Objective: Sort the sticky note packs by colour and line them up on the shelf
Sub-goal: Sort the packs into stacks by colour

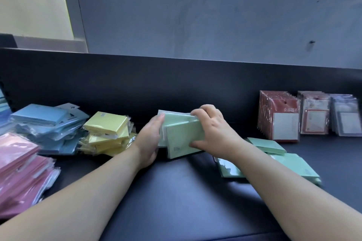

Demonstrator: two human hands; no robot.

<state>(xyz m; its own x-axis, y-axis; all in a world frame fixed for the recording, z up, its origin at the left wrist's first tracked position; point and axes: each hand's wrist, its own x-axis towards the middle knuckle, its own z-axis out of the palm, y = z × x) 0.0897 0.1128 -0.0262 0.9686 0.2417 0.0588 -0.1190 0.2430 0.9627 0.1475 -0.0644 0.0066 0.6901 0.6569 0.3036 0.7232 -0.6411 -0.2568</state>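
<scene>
Centre of frame: both hands are on the held green packs [182, 135], a small bundle stood on edge on the dark shelf [176, 191], just in front of its low back panel [137, 76].
Left hand [148, 139] cups the bundle's left edge, with the thumb on the front face and the fingers hidden behind.
Right hand [213, 129] clamps the right end, with fingers curled over the top and the thumb against the lower corner.

Surroundings:
- Yellow packs [107, 133] sit in a loose heap just left of the left wrist.
- Blue packs [49, 123] are further left, touching the yellow heap.
- Pink packs [21, 166] are slumped at the lower left edge.
- Loose green packs [293, 164] lie flat at right, and the right forearm crosses over them and hides part of them.
- Red-backed card packs [278, 117] stand in a row at right against the back panel. Paler card packs [333, 117] stand in rows beside them, with their print too blurred to read.

Materials:
- The note packs are flat square blocks in clear film — the film glints and crinkles at the yellow heap.
- The shelf surface is smooth, matte and near black.
- The wall [195, 10] above is grey and mottled, with a few dark specks.
</scene>
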